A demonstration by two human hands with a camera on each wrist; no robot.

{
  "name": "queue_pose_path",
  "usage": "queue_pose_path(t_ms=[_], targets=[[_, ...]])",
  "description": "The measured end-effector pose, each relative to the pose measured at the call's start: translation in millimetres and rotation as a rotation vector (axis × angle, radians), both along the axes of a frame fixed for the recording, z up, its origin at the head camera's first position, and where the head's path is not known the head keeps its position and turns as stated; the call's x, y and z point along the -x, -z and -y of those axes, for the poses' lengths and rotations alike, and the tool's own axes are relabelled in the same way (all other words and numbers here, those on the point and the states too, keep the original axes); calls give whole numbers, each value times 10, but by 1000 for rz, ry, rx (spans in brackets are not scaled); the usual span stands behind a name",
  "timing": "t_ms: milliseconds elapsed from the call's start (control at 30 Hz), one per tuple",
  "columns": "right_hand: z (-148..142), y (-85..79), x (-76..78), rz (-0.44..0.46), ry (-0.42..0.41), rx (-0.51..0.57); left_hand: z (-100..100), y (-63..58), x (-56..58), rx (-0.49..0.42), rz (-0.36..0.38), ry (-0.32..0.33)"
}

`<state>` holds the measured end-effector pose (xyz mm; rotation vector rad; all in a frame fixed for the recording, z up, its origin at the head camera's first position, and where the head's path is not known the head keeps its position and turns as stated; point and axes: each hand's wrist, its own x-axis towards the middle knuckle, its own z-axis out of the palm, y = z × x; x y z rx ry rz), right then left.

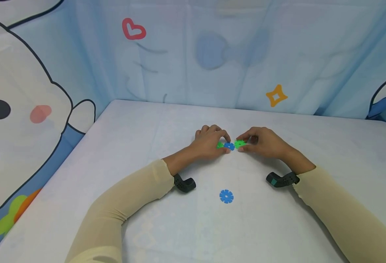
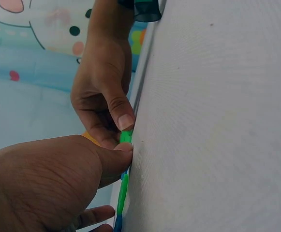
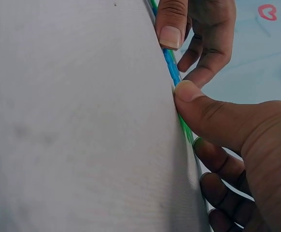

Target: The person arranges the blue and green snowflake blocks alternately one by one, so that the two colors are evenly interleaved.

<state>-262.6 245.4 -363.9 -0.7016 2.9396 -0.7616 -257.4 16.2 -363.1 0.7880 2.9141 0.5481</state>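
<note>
Flat notched plastic discs lie in a row on the white tabletop. My left hand (image 1: 209,143) pinches a blue disc (image 1: 229,146) between thumb and fingers. Behind that thumb shows part of a green disc (image 1: 220,145); the left wrist view adds a further blue piece (image 2: 118,223) at the row's end, which the left hand hides from the head view. On the other side, my right hand (image 1: 266,143) grips a green disc (image 1: 240,144) by its edges, thumb at the front. The two held discs are edge to edge, close over the table.
A loose blue disc (image 1: 226,196) lies flat on the white table (image 1: 193,230), nearer the body than the hands. Black wrist devices (image 1: 184,183) sit at both cuffs. A light blue printed curtain (image 1: 180,54) hangs behind the table's far edge.
</note>
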Motion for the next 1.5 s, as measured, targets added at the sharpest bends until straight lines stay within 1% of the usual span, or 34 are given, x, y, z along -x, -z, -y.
queue_pose_path(t_ms=[433, 667, 1000, 1300, 1500], targets=[[-2, -5, -9, 6, 13, -12, -5, 3, -1, -2, -1, 1], [26, -40, -40, 27, 6, -3, -2, -8, -2, 3, 2, 2], [39, -56, -54, 35, 10, -4, 3, -11, -7, -5, 9, 8], [0, -57, -32, 49, -6, -20, 3, -21, -12, -5, 10, 11], [-8, -54, -28, 41, -18, -18, 12, -25, -17, -3, 13, 12]])
